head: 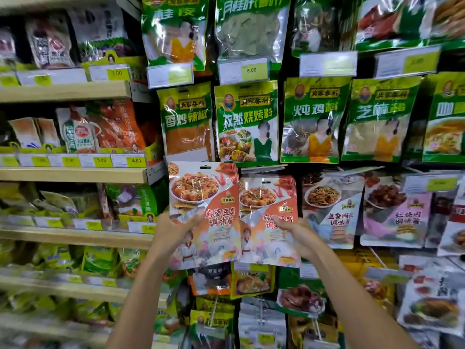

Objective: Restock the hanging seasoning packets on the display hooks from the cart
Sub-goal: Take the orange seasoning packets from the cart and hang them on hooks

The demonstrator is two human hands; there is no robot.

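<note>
My left hand (176, 230) grips an orange-and-white seasoning packet (203, 195) by its lower left side, thumb across the front, holding it up before the display. My right hand (297, 235) holds a second identical packet (266, 205) just to the right, which hangs among the packets on the display; its hook is hidden behind it. The two packets overlap slightly at their edges. The left packet's hang hole (205, 167) is at the top, free of any hook. No cart is in view.
Green seasoning packets (246, 122) hang in rows above, with price tags (244, 70). Pink-and-white packets (332, 210) hang to the right. Wooden shelves (73, 175) with bagged goods fill the left. More packets hang below my hands.
</note>
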